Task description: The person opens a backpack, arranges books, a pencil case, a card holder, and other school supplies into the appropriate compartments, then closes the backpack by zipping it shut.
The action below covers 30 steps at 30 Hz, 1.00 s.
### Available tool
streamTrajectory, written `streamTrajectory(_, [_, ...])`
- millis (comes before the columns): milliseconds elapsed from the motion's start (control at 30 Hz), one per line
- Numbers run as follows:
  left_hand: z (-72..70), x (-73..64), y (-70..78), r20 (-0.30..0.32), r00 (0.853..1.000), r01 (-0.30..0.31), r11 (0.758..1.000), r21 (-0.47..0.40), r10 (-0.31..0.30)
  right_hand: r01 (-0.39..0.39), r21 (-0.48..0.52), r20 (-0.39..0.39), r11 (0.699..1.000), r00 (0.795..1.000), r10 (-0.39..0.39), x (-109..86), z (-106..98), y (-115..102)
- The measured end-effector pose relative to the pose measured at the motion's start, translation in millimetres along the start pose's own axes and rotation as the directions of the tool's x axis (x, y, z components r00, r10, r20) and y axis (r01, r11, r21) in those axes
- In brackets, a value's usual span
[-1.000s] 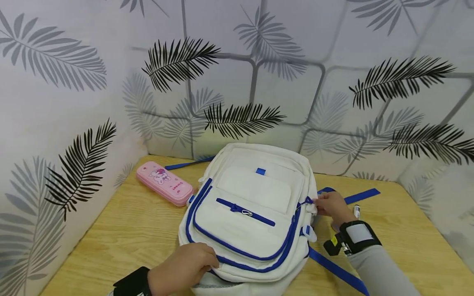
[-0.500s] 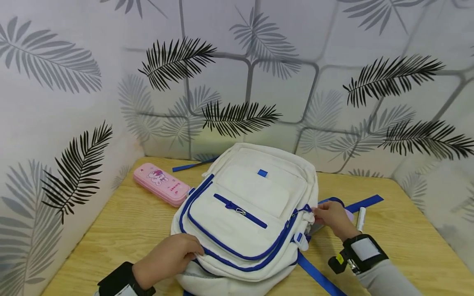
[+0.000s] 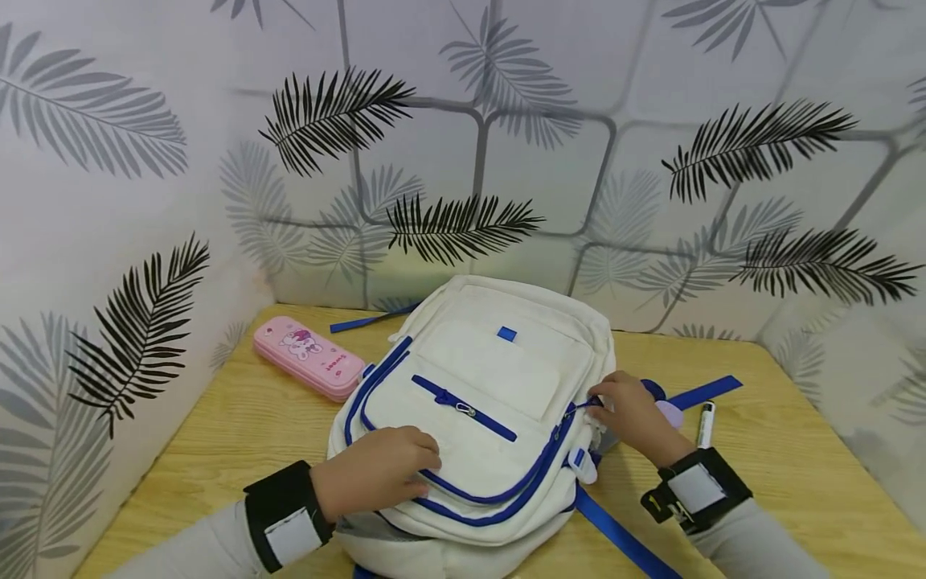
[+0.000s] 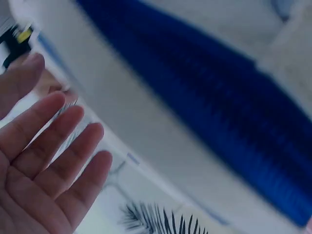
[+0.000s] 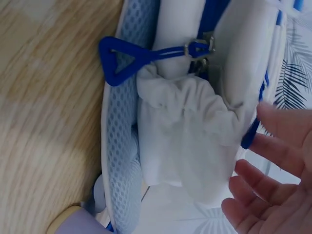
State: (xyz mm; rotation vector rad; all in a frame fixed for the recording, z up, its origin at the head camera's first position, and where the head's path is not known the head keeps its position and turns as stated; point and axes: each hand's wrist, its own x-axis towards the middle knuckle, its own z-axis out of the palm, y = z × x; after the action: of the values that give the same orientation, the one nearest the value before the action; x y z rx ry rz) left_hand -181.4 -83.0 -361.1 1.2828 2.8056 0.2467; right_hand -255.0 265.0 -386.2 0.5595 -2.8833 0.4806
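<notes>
A white backpack (image 3: 470,346) with blue zipper trim lies front side up on the table. My left hand (image 3: 379,470) hovers over its lower left front, fingers extended and holding nothing; the left wrist view has the same spread fingers beside the blue zipper (image 4: 195,107). At the bag's right side, my right hand (image 3: 633,414) pinches a blue zipper pull (image 5: 250,135) between thumb and index finger. A second, triangular blue pull (image 5: 141,56) hangs above the gathered white side pocket (image 5: 180,131) in the right wrist view.
A pink pencil case (image 3: 311,358) lies left of the bag on the wooden table (image 3: 217,466). To the right are a white marker (image 3: 706,425) and a lilac object (image 3: 671,414), partly hidden by my hand. A blue strap (image 3: 625,535) trails toward the front. Leaf-patterned walls (image 3: 528,177) stand behind.
My left hand has let go of the bag's lower left edge and moved up and right over its front. The right hand has shifted slightly left and up to the zipper pull.
</notes>
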Motion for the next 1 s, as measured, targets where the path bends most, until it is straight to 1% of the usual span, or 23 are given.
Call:
streamTrajectory(100, [8.7, 7.6, -0.5, 0.005, 1.0, -0.031, 0.998, 0.062, 0.031, -0.047, -0.006, -0.001, 0.999, 0.999, 0.047, 0.6, 4, -2])
streamTrajectory(200, [13.8, 10.4, -0.5, -0.016, 0.999, -0.032, 0.996, 0.084, 0.034, -0.096, 0.038, 0.003, 0.995, 0.995, 0.095, -0.8, 4, -4])
streamTrajectory(300, [14.6, 10.1, -0.4, -0.04, 0.999, -0.014, 0.998, 0.067, 0.016, -0.131, 0.089, -0.011, 0.987, 0.991, 0.132, -3.8, 1, -9])
streamTrajectory(400, [14.1, 9.6, -0.3, -0.089, 0.996, 0.002, 0.999, 0.046, 0.002, -0.144, 0.126, -0.036, 0.982, 0.988, 0.149, -8.5, -4, -14])
streamTrajectory(567, [12.4, 9.3, 0.3, -0.191, 0.982, 0.007, 0.999, 0.033, 0.0, -0.129, 0.171, -0.059, 0.977, 0.988, 0.141, -16.5, -10, -22])
streamTrajectory(633, [11.6, 9.0, 0.3, -0.221, 0.975, 0.008, 0.999, 0.034, 0.0, -0.148, 0.201, -0.047, 0.968, 0.986, 0.161, -19.9, -11, -26])
streamTrajectory(733, [9.4, 8.0, 0.8, -0.246, 0.969, 0.008, 1.0, 0.027, -0.001, -0.188, 0.232, -0.027, 0.954, 0.979, 0.2, -25.6, -11, -33])
streamTrajectory(800, [8.6, 7.2, 0.9, -0.25, 0.968, 0.007, 1.0, 0.019, -0.002, -0.21, 0.255, -0.012, 0.944, 0.975, 0.22, -29.5, -10, -37])
streamTrajectory(933, [8.3, 6.4, 0.4, -0.255, 0.967, 0.008, 1.0, -0.002, -0.008, -0.218, 0.293, -0.005, 0.931, 0.973, 0.229, -36.6, -8, -45])
streamTrajectory(1000, [8.6, 6.3, -0.2, -0.262, 0.965, 0.008, 1.0, -0.009, -0.01, -0.216, 0.298, -0.008, 0.93, 0.973, 0.229, -39.6, -8, -50])
